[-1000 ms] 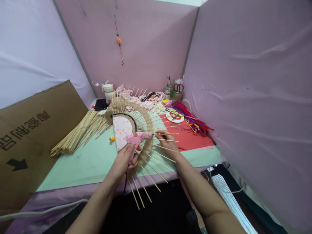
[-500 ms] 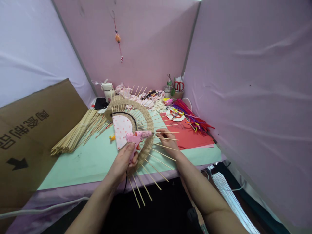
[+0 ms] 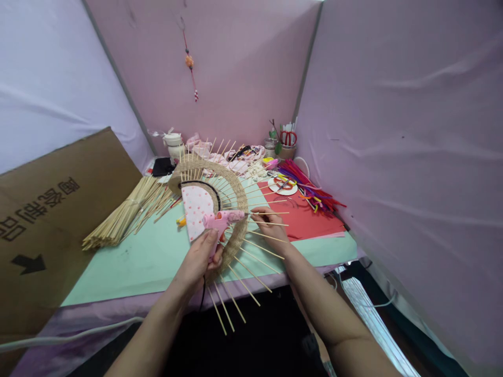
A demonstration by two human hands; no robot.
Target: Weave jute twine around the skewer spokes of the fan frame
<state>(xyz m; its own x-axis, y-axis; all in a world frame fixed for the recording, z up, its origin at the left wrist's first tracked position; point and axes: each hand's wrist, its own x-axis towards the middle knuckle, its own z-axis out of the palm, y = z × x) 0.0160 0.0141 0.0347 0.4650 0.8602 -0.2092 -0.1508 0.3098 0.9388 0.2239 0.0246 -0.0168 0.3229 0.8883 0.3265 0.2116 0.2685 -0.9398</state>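
Observation:
A pink hot glue gun (image 3: 230, 216) is gripped in my left hand (image 3: 204, 256), its nozzle pointing right at the outer edge of a curved woven straw band (image 3: 238, 188). Thin wooden sticks (image 3: 257, 247) fan outward through that band. Inside the curve sits a half-round panel (image 3: 194, 209) of white fabric with pink dots, edged in black. Just right of the nozzle, my right hand (image 3: 269, 224) has its fingers closed on one of the thin sticks. The fingertips nearly meet the nozzle; whether they touch it I cannot tell.
A bundle of sticks (image 3: 121, 214) lies left by a cardboard sheet (image 3: 66, 188). Red paper (image 3: 314, 222) and colourful pipe cleaners (image 3: 314, 191) lie to the right. A white bottle (image 3: 174, 146) and a pot with red scissors (image 3: 288, 149) stand at the back.

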